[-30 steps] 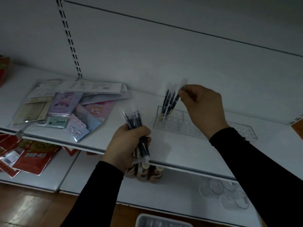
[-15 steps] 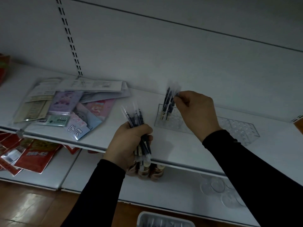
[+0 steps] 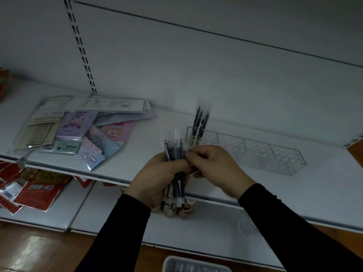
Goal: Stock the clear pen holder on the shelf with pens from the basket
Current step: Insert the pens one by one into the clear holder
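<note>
While my left hand grips the pen bundle, my right hand pinches one pen's top, the clear holder just beyond it.

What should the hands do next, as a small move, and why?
Probably the right hand should pull one pen out of the bundle of pens that the left hand grips, since its fingertips already pinch there. The clear pen holder has a few pens only at its left end; the other compartments look empty.
</note>
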A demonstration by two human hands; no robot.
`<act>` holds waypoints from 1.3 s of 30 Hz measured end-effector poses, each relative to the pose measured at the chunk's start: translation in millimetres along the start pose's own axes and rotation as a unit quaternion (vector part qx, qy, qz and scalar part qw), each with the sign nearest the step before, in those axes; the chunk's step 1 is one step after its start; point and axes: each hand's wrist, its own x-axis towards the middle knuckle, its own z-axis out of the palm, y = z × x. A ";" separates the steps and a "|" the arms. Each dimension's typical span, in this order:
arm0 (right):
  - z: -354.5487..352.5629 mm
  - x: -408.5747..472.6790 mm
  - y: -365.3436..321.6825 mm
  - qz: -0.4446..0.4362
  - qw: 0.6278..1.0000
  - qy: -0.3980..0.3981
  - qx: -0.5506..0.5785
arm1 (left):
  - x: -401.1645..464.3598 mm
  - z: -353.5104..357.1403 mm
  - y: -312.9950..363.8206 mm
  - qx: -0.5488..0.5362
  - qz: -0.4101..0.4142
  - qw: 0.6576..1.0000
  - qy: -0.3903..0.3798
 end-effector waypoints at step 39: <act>-43.4 26.6 -42.7 -0.218 0.922 0.316 -0.054 | 7.0 -16.8 4.8 -0.077 -0.012 0.990 0.114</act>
